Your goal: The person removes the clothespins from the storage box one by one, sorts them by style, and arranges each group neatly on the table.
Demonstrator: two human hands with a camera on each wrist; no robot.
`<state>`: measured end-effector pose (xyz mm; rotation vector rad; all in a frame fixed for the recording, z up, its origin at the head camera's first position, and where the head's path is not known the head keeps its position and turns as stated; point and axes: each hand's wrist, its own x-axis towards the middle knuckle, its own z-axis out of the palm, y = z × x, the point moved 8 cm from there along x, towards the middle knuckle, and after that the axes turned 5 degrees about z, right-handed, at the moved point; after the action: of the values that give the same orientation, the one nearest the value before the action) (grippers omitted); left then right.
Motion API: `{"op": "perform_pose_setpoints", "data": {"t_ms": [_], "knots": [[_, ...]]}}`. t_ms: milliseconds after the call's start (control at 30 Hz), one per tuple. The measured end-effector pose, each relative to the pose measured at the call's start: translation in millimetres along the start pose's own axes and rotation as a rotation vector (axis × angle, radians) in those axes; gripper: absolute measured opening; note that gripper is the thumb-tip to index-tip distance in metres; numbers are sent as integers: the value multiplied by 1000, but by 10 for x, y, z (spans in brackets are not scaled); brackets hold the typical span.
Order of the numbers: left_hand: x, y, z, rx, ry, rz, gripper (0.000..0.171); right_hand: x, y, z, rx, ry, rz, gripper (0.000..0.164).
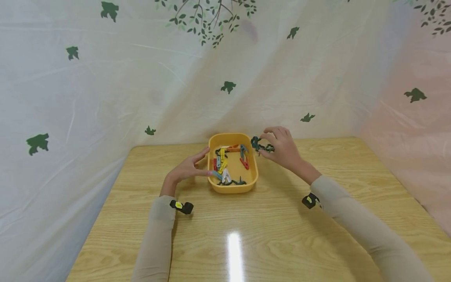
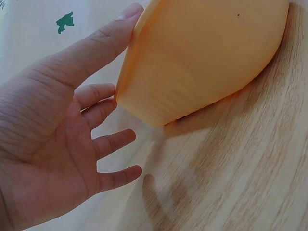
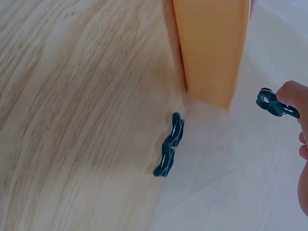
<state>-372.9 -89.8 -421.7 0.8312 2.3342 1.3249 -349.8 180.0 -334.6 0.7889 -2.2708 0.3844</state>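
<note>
A yellow plastic tub stands on the table, with several small clips and clothespins inside. My left hand is at its left side, with thumb and fingertips against the rim and the other fingers spread loosely, as the left wrist view shows. My right hand is just right of the tub, above the table. Between thumb and fingers it pinches a dark green plastic clip. A second dark green clip lies on the table below that hand, beside the tub.
In the tub are a white clothespin, a red clothespin, yellow clothespins and blue-grey ones. The wooden table ends at the back against a pale curtain with green leaf prints.
</note>
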Motion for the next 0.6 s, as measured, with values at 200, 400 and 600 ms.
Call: {"op": "perform_pose_setpoints", "data": {"t_ms": [200,400,600], "knots": [[-6,10,2,-4,5,-8,91,-106,246,-70,9,7,67,42],[-11,22,9,-5,3,-12,93,-294,553,-73,-17,-15,148,42],[-17,22,13,-15,2,-17,93,-495,864,-52,-37,-27,222,41]]}}
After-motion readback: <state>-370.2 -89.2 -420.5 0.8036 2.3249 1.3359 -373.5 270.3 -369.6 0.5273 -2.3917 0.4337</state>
